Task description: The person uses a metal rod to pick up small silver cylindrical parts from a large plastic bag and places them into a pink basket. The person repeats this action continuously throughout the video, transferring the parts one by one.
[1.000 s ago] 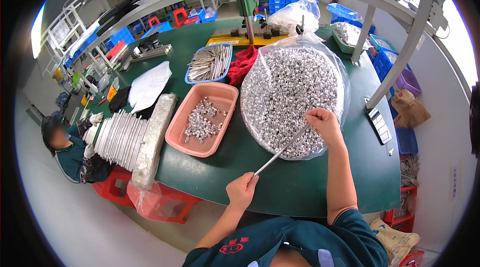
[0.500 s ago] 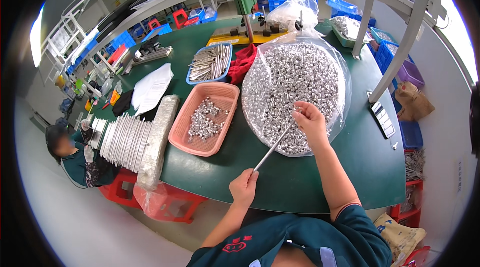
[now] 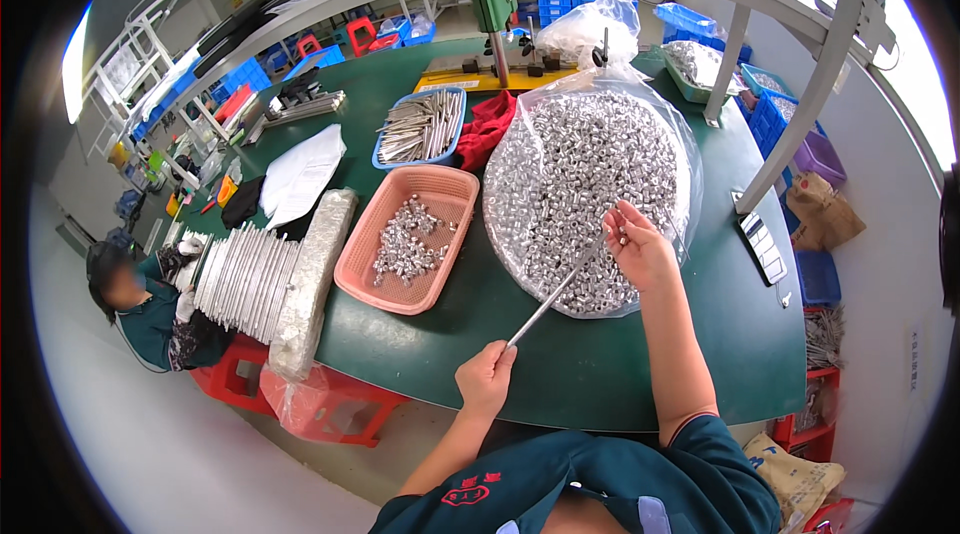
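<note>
1. While our left hand point(image 3: 487, 381) closes around the lower end of a thin metal rod point(image 3: 556, 292), our right hand point(image 3: 638, 249) pinches its upper end over the pile of small silver sleeves point(image 3: 580, 179).
2. We see that pile lying on a clear plastic bag point(image 3: 690, 169) spread on the green worktop point(image 3: 600, 364).
3. Just left of it we see a pink tray point(image 3: 360, 279) holding a few sleeves.
4. Behind that tray we see a blue tray point(image 3: 452, 139) of rods beside a red cloth point(image 3: 490, 129).
5. At the worktop's left edge we see white paper sheets point(image 3: 300, 174) and a long clear-wrapped bundle point(image 3: 310, 279).
</note>
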{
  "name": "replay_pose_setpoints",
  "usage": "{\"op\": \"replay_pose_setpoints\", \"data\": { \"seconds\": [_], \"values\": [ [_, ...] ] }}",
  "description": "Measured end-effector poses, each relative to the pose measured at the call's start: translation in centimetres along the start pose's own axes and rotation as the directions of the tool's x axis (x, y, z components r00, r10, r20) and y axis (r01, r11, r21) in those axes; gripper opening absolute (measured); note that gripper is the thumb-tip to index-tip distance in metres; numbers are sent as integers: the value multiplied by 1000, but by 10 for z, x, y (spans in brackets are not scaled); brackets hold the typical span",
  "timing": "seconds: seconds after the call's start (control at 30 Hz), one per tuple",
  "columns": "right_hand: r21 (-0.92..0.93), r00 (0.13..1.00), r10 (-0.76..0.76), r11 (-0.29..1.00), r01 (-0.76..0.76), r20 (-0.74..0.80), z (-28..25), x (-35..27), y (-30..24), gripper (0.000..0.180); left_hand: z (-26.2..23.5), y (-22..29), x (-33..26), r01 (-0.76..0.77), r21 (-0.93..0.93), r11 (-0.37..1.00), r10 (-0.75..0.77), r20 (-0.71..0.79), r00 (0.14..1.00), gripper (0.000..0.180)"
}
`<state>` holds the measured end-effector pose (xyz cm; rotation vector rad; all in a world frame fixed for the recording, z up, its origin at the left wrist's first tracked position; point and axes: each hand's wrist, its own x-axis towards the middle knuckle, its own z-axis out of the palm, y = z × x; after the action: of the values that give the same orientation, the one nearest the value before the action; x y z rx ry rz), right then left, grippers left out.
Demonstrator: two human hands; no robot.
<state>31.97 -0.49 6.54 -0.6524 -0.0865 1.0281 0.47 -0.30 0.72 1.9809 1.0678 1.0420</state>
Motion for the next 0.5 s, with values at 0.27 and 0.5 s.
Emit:
{"op": "replay_pose_setpoints", "data": {
  "seconds": [0.27, 0.5],
  "values": [
    [38, 995, -33, 999, 30, 93, 7, -2, 5, 36, 0, -2, 0, -13, 29, 999, 12, 19, 1000, 12],
    [100, 996, 66, 992, -73, 67, 12, -7, 7, 31, 0, -1, 0, -33, 42, 999, 32, 18, 999, 11]
  ]
}}
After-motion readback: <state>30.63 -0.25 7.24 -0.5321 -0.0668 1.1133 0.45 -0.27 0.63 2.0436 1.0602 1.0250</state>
